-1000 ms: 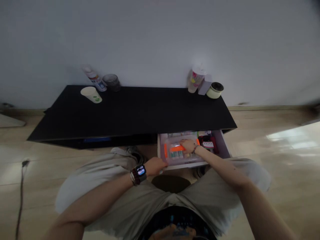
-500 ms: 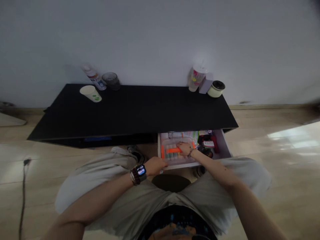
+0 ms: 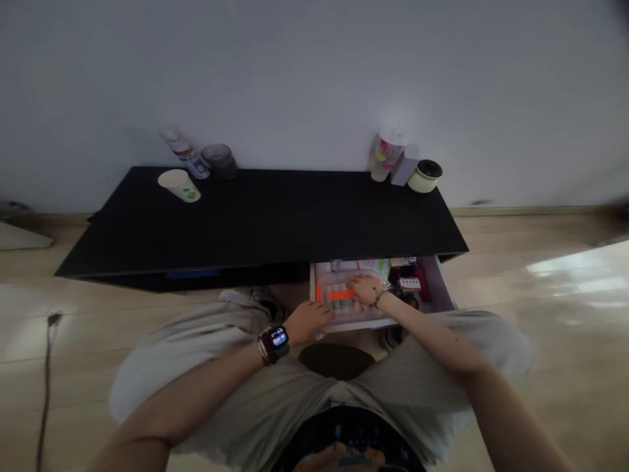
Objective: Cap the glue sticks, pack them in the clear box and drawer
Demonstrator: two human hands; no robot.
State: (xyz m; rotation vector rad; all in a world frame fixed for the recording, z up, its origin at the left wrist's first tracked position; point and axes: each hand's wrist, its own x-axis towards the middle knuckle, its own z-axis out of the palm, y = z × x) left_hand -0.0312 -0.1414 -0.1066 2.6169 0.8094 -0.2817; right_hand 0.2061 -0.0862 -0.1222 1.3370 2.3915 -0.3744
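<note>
An open white drawer [image 3: 358, 326] sits below the black tabletop, in front of my lap. In it lies a clear plastic box [image 3: 334, 278] with an orange latch [image 3: 341, 295] and rows of small tubes inside. My right hand [image 3: 367, 290] grips the box's top near the latch and hides part of the lid. My left hand [image 3: 309, 321], with a black smartwatch [image 3: 279, 339] on the wrist, is over the drawer's front edge, close to the box and holding nothing. Small red, black and white items [image 3: 407, 282] fill the drawer's right side.
Along the wall, the black tabletop [image 3: 246, 223] holds a paper cup [image 3: 179, 185], spray bottle [image 3: 185, 154], glass [image 3: 219, 160], plastic tumbler [image 3: 388, 156], lilac box [image 3: 405, 169] and cream jar [image 3: 425, 176]. A black cable [image 3: 48, 393] lies on the wooden floor at left.
The clear box has slid a little farther back in the drawer under my right hand. My left hand has moved slightly forward, toward the box.
</note>
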